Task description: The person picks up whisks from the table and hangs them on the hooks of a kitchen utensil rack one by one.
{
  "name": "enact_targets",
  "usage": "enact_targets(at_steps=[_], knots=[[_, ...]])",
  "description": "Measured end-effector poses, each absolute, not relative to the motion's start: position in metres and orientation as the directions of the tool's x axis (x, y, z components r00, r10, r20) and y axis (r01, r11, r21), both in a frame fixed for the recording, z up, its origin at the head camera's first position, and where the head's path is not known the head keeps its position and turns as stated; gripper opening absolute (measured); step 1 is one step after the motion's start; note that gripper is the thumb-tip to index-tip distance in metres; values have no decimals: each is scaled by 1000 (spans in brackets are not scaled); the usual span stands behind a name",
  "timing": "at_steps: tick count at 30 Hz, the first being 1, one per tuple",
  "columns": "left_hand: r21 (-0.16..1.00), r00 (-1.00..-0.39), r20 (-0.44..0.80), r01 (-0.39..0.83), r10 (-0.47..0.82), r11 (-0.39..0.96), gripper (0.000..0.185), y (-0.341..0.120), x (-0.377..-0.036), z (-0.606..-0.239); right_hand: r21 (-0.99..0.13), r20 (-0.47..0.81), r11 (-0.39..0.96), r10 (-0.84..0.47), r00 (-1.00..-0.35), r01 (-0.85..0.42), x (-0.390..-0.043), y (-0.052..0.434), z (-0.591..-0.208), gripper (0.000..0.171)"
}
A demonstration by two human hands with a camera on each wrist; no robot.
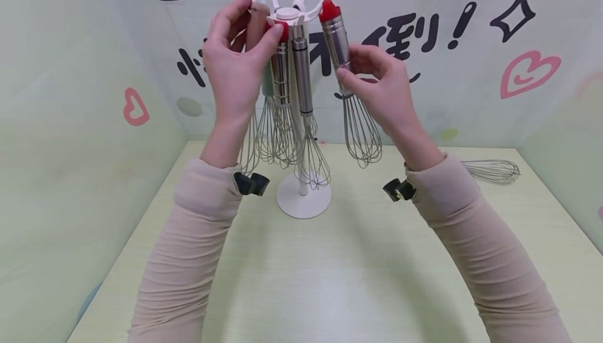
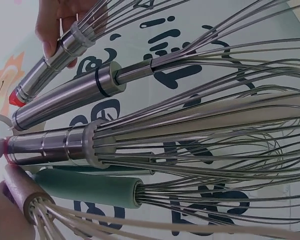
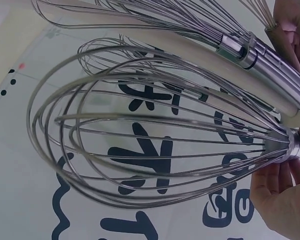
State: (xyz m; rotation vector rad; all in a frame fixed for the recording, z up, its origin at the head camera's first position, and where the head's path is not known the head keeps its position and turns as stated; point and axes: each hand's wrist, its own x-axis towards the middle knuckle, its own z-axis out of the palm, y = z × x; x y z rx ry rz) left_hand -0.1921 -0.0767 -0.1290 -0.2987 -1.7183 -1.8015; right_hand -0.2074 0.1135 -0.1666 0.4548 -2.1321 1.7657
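Observation:
A white stand (image 1: 303,201) at the table's middle carries several whisks hanging from the hooks at its top. My left hand (image 1: 261,18) is up at the stand's left side. It grips a wooden-handled whisk (image 2: 20,189), thumb against the red cap of a steel whisk (image 2: 50,147) beside it. My right hand (image 1: 347,63) pinches the steel handle of a red-capped whisk (image 1: 335,34), held slightly tilted just right of the stand's top, wires (image 3: 155,140) hanging down. A green-handled whisk (image 2: 90,187) and a steel whisk with a black ring (image 1: 303,76) also hang there.
Another wire whisk (image 1: 492,170) lies on the pale green table (image 1: 358,269) at the far right, by the wall. Pale walls with black lettering and pink hearts close in on three sides. Both sleeves are beige, with a black camera mount at each wrist.

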Motion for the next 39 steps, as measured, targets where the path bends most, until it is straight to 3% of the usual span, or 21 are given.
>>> enact_targets(at_steps=[7,15,26,39], knots=[[821,-790,551,570,-267,9,52,-79,-189,-129,-873,452,185,-39,-891,-451,-206,116,-164,35],[794,-752,586,608,-302,28,45,-77,-185,-129,-864,455,221,-38,-890,-452,-205,119,-163,35],[786,-747,602,617,-281,43,45,-76,-185,-130,-855,478,202,-47,-877,-477,-207,119,-163,35],[788,-744,605,610,-282,81,50,-77,-187,-131,-802,512,321,-63,-856,-504,-205,123,-157,34]])
